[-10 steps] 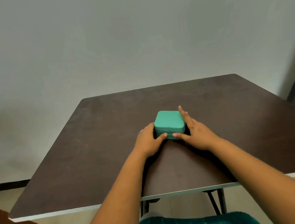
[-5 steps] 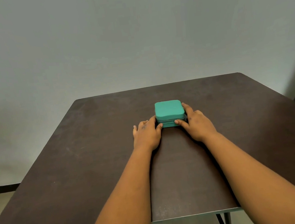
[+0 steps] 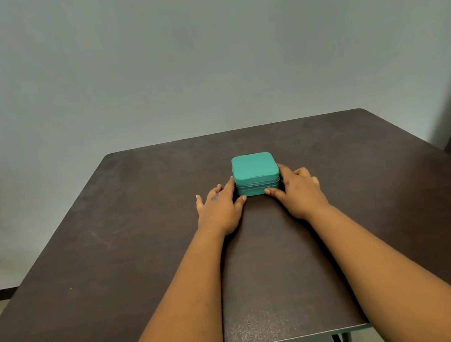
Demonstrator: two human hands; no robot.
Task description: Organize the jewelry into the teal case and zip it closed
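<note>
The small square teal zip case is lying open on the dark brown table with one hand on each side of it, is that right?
Not quite. In the head view the small square teal zip case is closed, lid down on its base, not open. The rest holds: it sits on the dark brown table, with the left hand at its left side and the right hand at its right.

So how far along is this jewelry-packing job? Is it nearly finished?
It looks nearly finished. The teal case sits with its lid down on the dark table, and no loose jewelry shows anywhere on the tabletop. The left hand and right hand touch the case from either side. The zipper line looks closed along the front; whether it is zipped all the way round cannot be seen.
</note>
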